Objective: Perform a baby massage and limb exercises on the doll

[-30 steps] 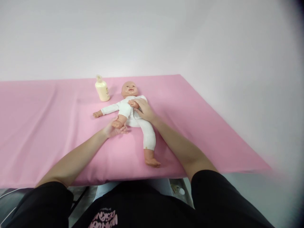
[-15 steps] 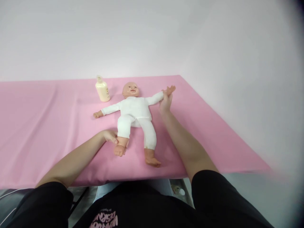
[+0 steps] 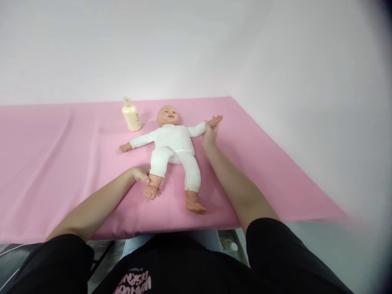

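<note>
Pink cloth (image 3: 61, 163), cream bottle (image 3: 132, 118) standing near doll (image 3: 173, 139), pale wall (image 3: 183, 49) behind

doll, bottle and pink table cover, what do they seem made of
Doll: head probably vinyl, given shiny highlights; white body, matte and shineless, looks like cloth. Bottle: likely plastic, with smooth rounded shoulders. Pink table cover: matte, probably fabric, judging by its soft creases.

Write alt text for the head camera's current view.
A baby doll in white lies face up on a pink cloth, one ankle in a person's left hand, one wrist in the right hand; a pale bottle stands nearby.
</note>
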### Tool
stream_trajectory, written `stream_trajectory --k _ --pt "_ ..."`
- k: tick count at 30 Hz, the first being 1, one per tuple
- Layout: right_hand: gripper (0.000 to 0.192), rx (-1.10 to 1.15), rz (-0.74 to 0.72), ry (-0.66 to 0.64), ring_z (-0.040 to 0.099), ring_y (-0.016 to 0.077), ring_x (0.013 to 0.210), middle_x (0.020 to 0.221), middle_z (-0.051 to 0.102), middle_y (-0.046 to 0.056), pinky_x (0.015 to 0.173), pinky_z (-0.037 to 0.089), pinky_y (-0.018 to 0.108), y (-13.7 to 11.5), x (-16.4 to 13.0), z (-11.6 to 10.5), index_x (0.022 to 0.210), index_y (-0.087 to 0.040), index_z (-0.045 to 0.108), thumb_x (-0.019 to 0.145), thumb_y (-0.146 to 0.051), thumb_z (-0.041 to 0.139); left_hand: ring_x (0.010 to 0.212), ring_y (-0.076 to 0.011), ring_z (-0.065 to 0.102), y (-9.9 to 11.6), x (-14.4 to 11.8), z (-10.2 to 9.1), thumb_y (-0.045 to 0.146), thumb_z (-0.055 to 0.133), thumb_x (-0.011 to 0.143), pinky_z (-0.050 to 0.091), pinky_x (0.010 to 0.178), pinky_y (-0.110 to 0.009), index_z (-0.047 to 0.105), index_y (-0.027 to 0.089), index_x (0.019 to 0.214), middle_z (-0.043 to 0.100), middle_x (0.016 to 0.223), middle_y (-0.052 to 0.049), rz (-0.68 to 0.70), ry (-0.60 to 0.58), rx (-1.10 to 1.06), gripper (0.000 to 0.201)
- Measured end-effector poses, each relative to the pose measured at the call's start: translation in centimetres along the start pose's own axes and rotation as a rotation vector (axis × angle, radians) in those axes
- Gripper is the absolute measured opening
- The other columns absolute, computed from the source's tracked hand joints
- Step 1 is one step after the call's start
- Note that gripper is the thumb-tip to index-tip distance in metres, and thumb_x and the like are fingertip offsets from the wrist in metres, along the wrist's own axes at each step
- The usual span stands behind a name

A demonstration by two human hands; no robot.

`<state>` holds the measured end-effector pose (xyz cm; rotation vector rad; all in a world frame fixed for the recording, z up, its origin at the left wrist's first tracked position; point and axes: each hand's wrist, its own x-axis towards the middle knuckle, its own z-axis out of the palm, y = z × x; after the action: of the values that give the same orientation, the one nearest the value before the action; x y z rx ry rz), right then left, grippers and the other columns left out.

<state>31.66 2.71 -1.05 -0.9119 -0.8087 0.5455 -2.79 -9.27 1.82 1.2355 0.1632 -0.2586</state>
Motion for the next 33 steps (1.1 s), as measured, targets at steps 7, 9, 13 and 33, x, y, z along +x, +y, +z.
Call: stream_trajectory --k 7,9,13,33 --pt "0.078 -0.072 -0.274 -0.36 0.046 0.0259 0.146 0.161 0.04 0.014 0.127 0.032 0.049 -3.6 -4.3 3.8 0.15 -0.023 0.036 0.088 -0.059 0.065 0.062 -0.0224 0.056 -1.0 0.8 -1.6 0.086 0.065 0.061 0.058 0.087 -0.055 0.054 0.023 0.066 0.046 0.046 0.0 0.413 0.302 -0.242 0.064" --pt "0.072 -0.159 -0.282 -0.465 0.046 0.0255 0.146 0.157 0.048 0.013 0.127 0.032 0.047 -4.5 -5.8 4.4 0.149 -0.024 0.041 0.091 -0.061 0.062 0.063 -0.0204 0.054 -0.6 0.9 -1.4 0.081 0.064 0.069 0.058 0.088 -0.052 0.054 0.021 0.07 0.042 0.047 0.003 0.489 0.442 -0.328 0.06" --pt "0.052 -0.388 -0.405 -0.705 0.055 0.0275 0.136 0.142 0.063 0.009 0.124 0.037 0.049 -5.8 -7.6 4.8 0.14 -0.027 0.056 0.096 -0.056 0.055 0.069 -0.0198 0.057 -0.3 1.2 -1.0 0.073 0.065 0.076 0.057 0.09 -0.049 0.06 0.017 0.076 0.048 0.054 0.002 0.492 0.553 -0.401 0.056" --pt "0.076 -0.025 -0.22 -0.208 0.048 0.0271 0.145 0.162 0.038 0.013 0.125 0.032 0.054 -3.0 -1.3 2.3 0.149 -0.026 0.036 0.084 -0.051 0.068 0.077 -0.035 0.07 -0.6 0.7 0.0 0.076 0.08 0.05 0.057 0.084 -0.057 0.069 0.015 0.085 0.069 0.072 -0.012 0.104 0.093 -0.043 0.072"
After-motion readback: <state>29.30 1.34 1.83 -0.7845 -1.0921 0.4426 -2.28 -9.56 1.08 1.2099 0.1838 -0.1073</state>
